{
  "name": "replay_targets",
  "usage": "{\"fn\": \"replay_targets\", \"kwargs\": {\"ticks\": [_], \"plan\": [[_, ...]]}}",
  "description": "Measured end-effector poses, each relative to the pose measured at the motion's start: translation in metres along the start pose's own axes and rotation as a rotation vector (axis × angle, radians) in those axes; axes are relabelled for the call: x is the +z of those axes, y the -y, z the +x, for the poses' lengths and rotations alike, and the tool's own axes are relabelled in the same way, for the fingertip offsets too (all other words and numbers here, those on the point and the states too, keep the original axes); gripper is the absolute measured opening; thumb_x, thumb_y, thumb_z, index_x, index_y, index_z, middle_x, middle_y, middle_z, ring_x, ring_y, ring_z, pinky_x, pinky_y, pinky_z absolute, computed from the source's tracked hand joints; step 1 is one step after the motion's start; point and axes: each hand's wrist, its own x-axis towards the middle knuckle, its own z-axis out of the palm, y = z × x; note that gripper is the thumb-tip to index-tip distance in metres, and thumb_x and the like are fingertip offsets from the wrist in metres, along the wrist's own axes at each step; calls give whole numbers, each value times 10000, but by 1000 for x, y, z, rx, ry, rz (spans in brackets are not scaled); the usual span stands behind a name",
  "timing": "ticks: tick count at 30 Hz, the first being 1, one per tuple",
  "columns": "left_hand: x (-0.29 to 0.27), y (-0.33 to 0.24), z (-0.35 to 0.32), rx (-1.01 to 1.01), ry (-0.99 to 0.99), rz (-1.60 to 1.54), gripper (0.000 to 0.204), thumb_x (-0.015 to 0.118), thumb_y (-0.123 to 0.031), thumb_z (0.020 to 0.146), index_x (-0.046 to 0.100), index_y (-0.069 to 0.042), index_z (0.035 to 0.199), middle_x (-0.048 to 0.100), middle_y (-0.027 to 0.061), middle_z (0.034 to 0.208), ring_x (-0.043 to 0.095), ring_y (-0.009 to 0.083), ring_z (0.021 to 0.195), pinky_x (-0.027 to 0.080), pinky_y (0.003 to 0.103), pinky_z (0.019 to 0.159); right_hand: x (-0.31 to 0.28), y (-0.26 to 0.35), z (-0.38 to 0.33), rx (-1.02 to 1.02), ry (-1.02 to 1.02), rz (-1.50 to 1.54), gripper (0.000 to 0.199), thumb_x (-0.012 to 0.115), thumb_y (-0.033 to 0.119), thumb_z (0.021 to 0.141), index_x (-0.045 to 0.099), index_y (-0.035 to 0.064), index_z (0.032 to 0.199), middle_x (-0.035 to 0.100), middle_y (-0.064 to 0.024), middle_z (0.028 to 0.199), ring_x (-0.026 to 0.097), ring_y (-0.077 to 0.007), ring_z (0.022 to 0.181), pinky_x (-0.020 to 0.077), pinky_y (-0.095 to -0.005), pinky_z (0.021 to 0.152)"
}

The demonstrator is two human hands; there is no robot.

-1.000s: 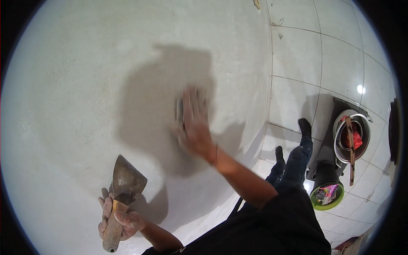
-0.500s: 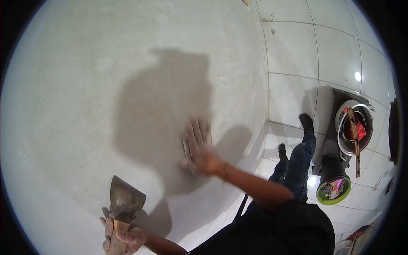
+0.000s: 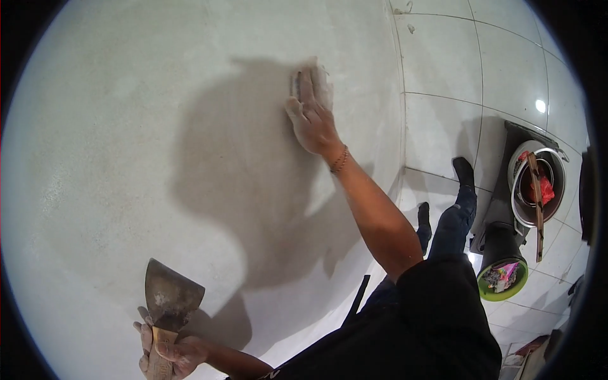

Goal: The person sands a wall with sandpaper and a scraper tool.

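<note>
Holding a scraper (image 3: 170, 294) in the left hand (image 3: 180, 356), and laying the right hand (image 3: 315, 120) on the pale wall (image 3: 95, 126).
Closing left fingers around the tan handle, with wide blade upward, at the lower left before the wall; stretching right fingers flat over a thin grey pad (image 3: 296, 83), against the wall. Cannot tell if gripping its edges.

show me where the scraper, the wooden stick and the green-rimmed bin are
Scraper (image 3: 170, 306), head view: lower part of blade.
Wooden stick (image 3: 537, 206), head view: middle of length.
Green-rimmed bin (image 3: 506, 296), head view: the rim.
</note>
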Motion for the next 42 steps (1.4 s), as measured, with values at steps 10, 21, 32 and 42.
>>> {"fn": "replay_targets", "kwargs": {"ticks": [10,21,32,42], "plan": [[4,1,4,-141,7,30,324,515,-212,898,379,79,941,630,200,867,615,267,829,507,361,733,-117,67,107,289,631,705,886,466,501,820,12,-8,1385,2,-230,1441,-27,-385,1332,-33,-489,1067],[136,-62,-52,-496,168,-433,322,623,-9,789,358,-46,967,619,237,889,633,283,838,510,395,817,-95,50,53,540,505,952,791,244,580,867,135,-13,1378,87,-238,1431,35,-406,1327,-16,-524,1050],[162,-70,-77,-272,230,-351,319,632,-121,806,352,-60,946,631,208,813,641,237,788,541,355,758,-95,29,42,392,416,812,797,420,530,834,152,15,1381,147,-213,1428,68,-417,1320,13,-546,1049],[148,-62,-79,-208,32,-290,344,597,-176,836,325,-1,953,610,224,837,638,252,754,563,385,742,-101,51,77,392,239,820,740,551,435,782,281,44,1349,218,-158,1423,123,-389,1320,84,-524,1060]]}}
